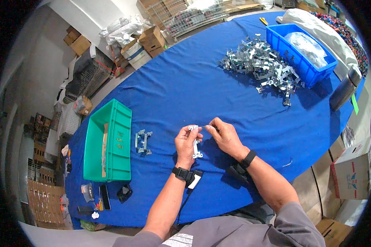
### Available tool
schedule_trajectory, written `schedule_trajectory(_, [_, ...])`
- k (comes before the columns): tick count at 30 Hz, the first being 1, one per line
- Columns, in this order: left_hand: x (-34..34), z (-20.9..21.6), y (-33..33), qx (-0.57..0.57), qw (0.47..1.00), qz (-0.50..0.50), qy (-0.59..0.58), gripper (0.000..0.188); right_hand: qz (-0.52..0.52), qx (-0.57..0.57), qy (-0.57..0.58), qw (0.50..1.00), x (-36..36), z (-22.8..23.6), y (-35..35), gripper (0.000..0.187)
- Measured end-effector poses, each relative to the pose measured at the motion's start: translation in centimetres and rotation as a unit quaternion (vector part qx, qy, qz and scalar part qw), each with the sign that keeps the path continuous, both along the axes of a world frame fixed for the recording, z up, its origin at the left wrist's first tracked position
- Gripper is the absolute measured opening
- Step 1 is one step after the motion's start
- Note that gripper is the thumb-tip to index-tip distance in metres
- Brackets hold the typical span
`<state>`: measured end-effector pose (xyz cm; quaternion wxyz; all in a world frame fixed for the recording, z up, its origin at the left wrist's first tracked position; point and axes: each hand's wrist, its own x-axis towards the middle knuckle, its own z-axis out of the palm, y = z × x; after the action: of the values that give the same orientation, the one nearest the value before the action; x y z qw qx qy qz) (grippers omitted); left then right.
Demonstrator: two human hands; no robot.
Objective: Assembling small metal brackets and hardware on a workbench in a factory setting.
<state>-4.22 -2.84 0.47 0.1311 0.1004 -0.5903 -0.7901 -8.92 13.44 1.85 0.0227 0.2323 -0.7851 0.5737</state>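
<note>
Grey cloth shirt [235,232] fills six o'clock, nearest the view. Past it, a slim, pale metal bracket [197,149] runs from twelve to six o'clock, its thumb-and-finger clamp coming from the left hand [184,144] — seemingly to steady its upper end for the right hand [228,138], at three o'clock. Right thumb and forefinger are pinched together; whether anything thin sits between them, I cannot tell. At nine o'clock, a silver rectangular metal frame [143,142] lies between left hand and green plastic crate [120,160], whose tall wall stands in the way. At one o'clock, a jumbled heap of silver metal parts [259,66] crowds a blue plastic bin [319,75].
</note>
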Motion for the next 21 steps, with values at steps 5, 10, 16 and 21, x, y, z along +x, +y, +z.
schedule_trajectory(5, [0.1,0.0,0.2,-0.043,0.999,-0.007,0.009,0.022,-0.011,0.021,0.077,0.997,-0.3,-0.6,0.0,0.022])
schedule_trajectory(10, [0.2,-0.3,-0.1,-0.071,0.997,-0.014,0.003,0.029,-0.011,0.054,0.081,0.995,-0.1,-0.7,-0.1,0.019])
schedule_trajectory(16, [0.1,-0.4,-0.1,-0.075,0.997,-0.021,0.026,0.029,-0.01,0.072,0.117,0.991,-0.3,-1.1,-0.1,0.016])
schedule_trajectory(21, [0.1,-0.1,0.3,-0.082,0.997,-0.002,0.012,0.026,-0.024,0.077,0.121,0.989,-0.3,-1.4,-0.1,0.015])
